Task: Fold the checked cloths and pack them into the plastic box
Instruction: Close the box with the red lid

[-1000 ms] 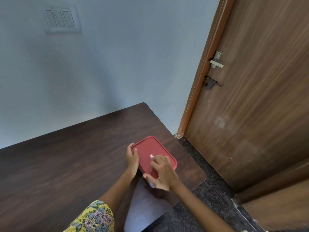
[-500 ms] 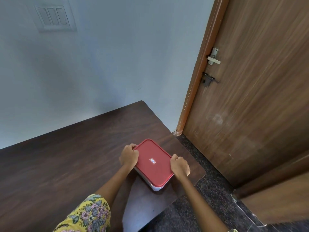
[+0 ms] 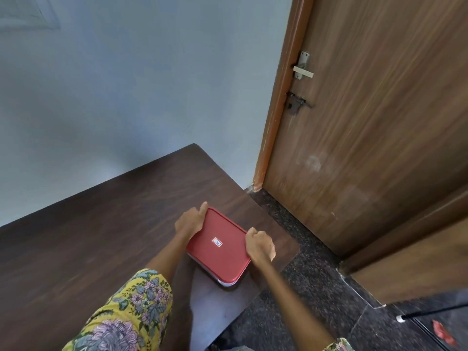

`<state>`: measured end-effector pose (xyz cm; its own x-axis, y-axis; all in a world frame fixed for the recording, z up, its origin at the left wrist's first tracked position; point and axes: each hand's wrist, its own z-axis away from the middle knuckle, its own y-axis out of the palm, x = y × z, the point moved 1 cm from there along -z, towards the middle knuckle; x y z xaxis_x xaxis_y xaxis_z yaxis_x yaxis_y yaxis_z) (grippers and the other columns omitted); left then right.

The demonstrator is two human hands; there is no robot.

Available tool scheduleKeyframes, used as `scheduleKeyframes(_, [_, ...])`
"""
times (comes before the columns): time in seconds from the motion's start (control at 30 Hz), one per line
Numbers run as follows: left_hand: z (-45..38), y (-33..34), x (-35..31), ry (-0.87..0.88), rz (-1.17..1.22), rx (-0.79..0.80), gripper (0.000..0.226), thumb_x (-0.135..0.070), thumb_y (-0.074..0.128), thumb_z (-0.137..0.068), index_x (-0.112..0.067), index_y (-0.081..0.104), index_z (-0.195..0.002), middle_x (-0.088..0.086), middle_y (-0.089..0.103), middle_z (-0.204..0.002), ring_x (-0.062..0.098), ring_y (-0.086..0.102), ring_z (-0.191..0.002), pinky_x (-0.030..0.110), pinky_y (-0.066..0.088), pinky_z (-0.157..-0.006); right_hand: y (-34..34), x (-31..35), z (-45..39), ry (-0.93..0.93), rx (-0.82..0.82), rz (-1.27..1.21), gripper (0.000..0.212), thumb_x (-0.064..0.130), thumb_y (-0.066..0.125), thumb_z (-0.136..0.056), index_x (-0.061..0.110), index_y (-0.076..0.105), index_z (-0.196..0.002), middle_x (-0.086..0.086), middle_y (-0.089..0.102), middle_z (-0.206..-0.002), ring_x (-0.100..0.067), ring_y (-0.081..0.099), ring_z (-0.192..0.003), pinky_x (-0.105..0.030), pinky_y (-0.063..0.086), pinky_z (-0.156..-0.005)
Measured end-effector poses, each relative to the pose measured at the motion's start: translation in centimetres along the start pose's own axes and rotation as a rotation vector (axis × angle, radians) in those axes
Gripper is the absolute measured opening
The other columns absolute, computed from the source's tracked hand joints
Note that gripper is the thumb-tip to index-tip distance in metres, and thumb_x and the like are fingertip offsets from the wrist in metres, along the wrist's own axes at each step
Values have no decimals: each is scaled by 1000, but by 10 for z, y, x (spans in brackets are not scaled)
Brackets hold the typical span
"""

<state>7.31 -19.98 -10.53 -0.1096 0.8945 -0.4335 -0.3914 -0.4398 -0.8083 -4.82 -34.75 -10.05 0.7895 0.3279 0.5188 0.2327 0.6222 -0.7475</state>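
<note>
Nearest to me, my floral yellow sleeve (image 3: 131, 310) covers my left upper arm, and a scrap of the same print shows at my right elbow by the bottom edge. Both forearms reach forward over the dark wooden counter (image 3: 76, 249) to the plastic box (image 3: 229, 282), which sits close to the counter's near right corner, turned at an angle to its edges. Its red lid (image 3: 217, 252) is on, with a small white label in the middle, and only a pale strip of the box's wall shows under the lid at the near corner. I cannot see any checked cloth; the lid hides whatever is inside.

My left hand (image 3: 190, 220) is curled against the lid's far left edge, thumb stretched along the rim toward the far corner. My right hand (image 3: 259, 245) is closed into a loose fist on the lid's right edge, knuckles up. Both hands press on the rim from opposite sides.

Right of the counter, the floor (image 3: 316, 287) is dark speckled stone. Beyond it stands a brown wooden door (image 3: 379, 122), with a metal latch (image 3: 302, 67) and a dark bolt (image 3: 296, 103) near its frame. Behind the counter rises a plain pale blue wall (image 3: 139, 84).
</note>
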Motion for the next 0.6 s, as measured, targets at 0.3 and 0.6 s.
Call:
scheduleKeyframes(0.3, [-5, 7, 1, 133, -105, -106, 68, -57, 17, -96, -8, 64, -97, 11, 68, -102, 32, 61, -102, 38, 43, -86, 10, -5, -17, -3, 1, -17, 47, 23, 30, -92, -7, 64, -103, -27, 64, -110, -39, 60, -102, -37, 48, -83])
scheduleKeyframes(0.6, [4, 7, 2, 10, -60, -148, 67, -57, 18, -96, -6, 62, -99, 16, 66, -105, 34, 61, -101, 40, 45, -87, 1, 9, -24, -99, 32, 0, 46, 26, 32, -92, -4, 65, -102, -26, 64, -110, -39, 60, -102, -38, 48, -85])
